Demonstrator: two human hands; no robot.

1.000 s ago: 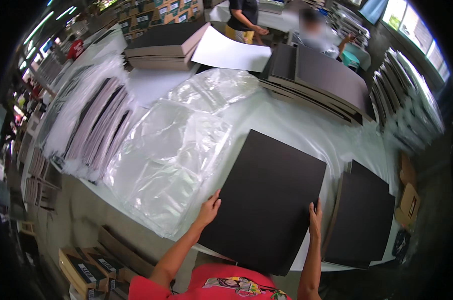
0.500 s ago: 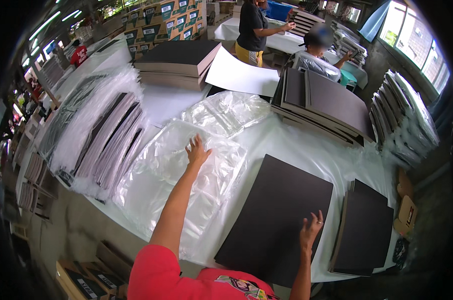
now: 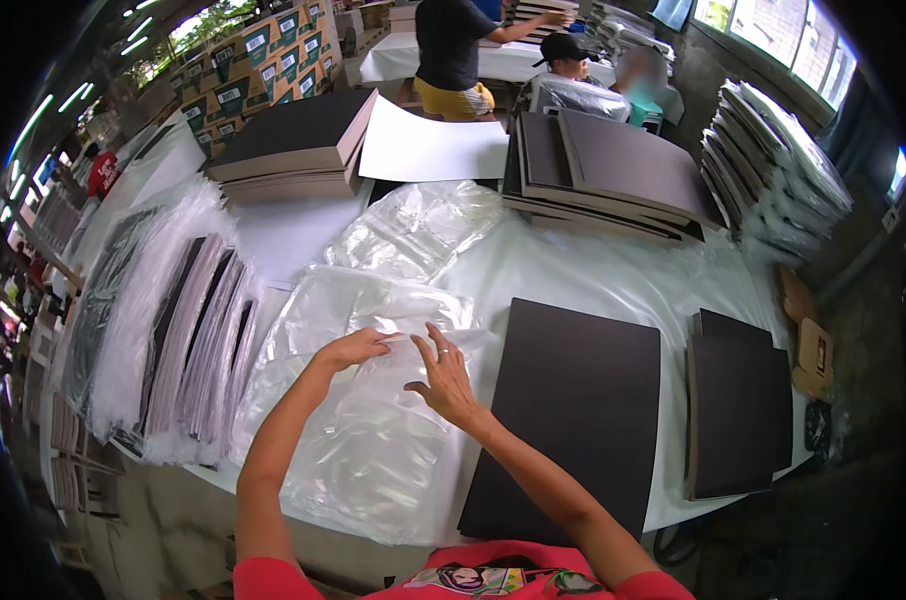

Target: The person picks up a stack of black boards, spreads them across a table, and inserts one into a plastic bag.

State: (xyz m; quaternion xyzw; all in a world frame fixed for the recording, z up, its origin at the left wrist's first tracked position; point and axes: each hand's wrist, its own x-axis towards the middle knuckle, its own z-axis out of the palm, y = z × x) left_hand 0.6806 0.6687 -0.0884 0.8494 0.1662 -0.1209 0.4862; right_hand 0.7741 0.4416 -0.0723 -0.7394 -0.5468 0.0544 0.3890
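Observation:
Clear plastic bags [image 3: 368, 460] lie in a loose, wrinkled pile on the white-covered table. Over the pile, my left hand [image 3: 358, 347] pinches the edge of the top bag between thumb and fingers. Close to its right, my right hand [image 3: 443, 385] is open, fingers spread, just at the lifted bag edge; whether it touches the plastic is hard to tell. A large black board [image 3: 583, 400] lies flat on the table under my right forearm. Beyond the pile lie more folded clear bags [image 3: 418, 230].
Upright plastic-wrapped boards [image 3: 188, 340] stand at the left. Black boards are stacked at the far left [image 3: 293, 135], far right [image 3: 633, 165] and near right [image 3: 738, 410]. A white sheet [image 3: 433, 145] lies between the far stacks. Wrapped bundles [image 3: 773, 165] rise at the right. Other people are beyond the table.
My right hand has moved left from the black board to the bag pile. My left hand has drawn nearer and taken hold of a bag's edge. The view has shifted.

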